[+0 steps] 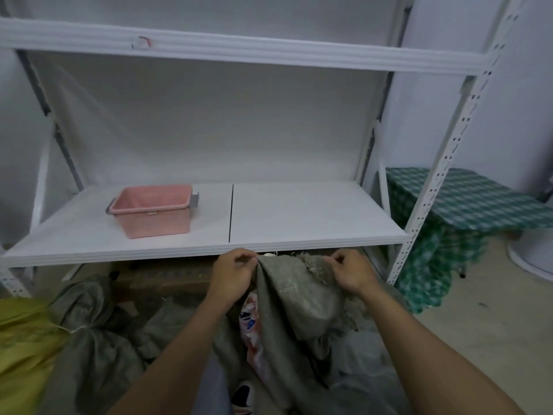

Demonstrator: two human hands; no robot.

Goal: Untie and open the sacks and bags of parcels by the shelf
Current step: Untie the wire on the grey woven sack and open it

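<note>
**Frayed rim, light grip: where this opening could slip**

The grey sack (294, 298) stands on the floor just in front of the lower shelf (299, 217), with its mouth lifted close to the board's near edge. The left hand (235, 275) pinches the left side of the rim with curled fingers. The right hand (351, 272) pinches the frayed right side the same way. A red-and-white parcel (250, 322) shows in the gap below the left hand.

Both grips take little cloth, so a firm pull could let the rim slip free and the mouth fall shut over the load. The frayed edge looks likely to shed threads or tear rather than spread. Held this near the board, the rim may snag beneath it. If the sack tips nearward, parcels could slide out.

On the left, a tied sack (89, 324) is still bound with pale string (76, 328).
</note>
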